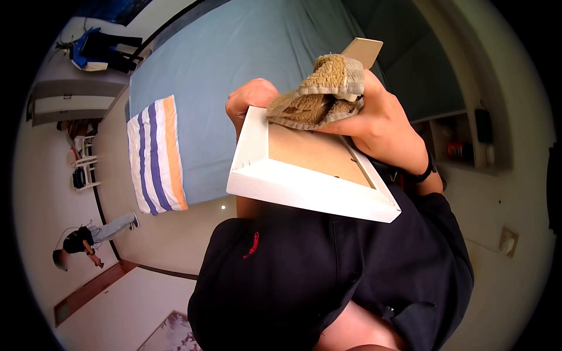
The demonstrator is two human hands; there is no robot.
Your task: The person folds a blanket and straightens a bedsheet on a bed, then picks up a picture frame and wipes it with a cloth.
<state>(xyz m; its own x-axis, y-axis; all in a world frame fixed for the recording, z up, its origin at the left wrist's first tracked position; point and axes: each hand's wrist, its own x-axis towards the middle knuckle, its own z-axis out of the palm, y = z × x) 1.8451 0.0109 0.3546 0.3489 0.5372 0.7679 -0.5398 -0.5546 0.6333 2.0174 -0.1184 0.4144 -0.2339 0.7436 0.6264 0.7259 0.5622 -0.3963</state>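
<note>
A white wooden frame with a brown backing board (pixel 319 152) is tilted above my lap. Behind its upper left corner is my left hand (pixel 252 98), fingers curled round the frame's edge. My right hand (pixel 383 120), with a dark band at the wrist, grips a folded tan towel cloth (pixel 322 88) that lies against the frame's top edge. Some of the fingers are hidden by the cloth. A light wooden piece (pixel 363 51) sticks out beyond the cloth; where it joins is hidden.
A bed with a blue-grey sheet (pixel 216 64) lies ahead, a striped cloth (pixel 157 155) on its left edge. Another person (pixel 79 241) is at the far left, near white chairs (pixel 88 167). An open shelf (pixel 451 140) stands at right.
</note>
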